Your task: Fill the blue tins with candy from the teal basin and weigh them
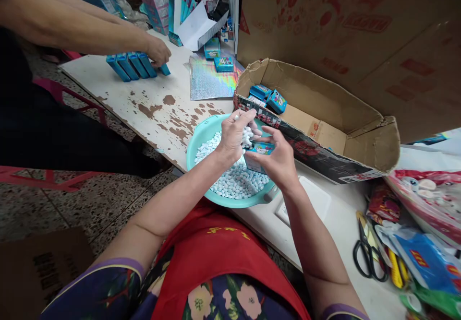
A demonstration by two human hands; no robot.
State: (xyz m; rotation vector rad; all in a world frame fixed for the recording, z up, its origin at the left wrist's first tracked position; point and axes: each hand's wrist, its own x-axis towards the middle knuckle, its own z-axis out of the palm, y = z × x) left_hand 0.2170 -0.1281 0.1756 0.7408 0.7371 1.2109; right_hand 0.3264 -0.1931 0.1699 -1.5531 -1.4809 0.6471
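My left hand [236, 130] is curled around a handful of small white candies [247, 137], right beside the opening of a small blue candy box [262, 149]. That box is gripped between the thumb and fingers of my right hand [279, 159]. Both hands are above a turquoise basin [192, 152], which holds a heap of the same pale candies [237, 183]. How full the small box is, I cannot tell.
Behind the basin, a cut-down cardboard carton [324, 140] holds several blue boxes [276, 101]. A co-worker's hand [158, 51] touches a row of blue boxes [131, 65] at the left. Scissors [369, 250] and a white flat device [313, 197] lie on the right.
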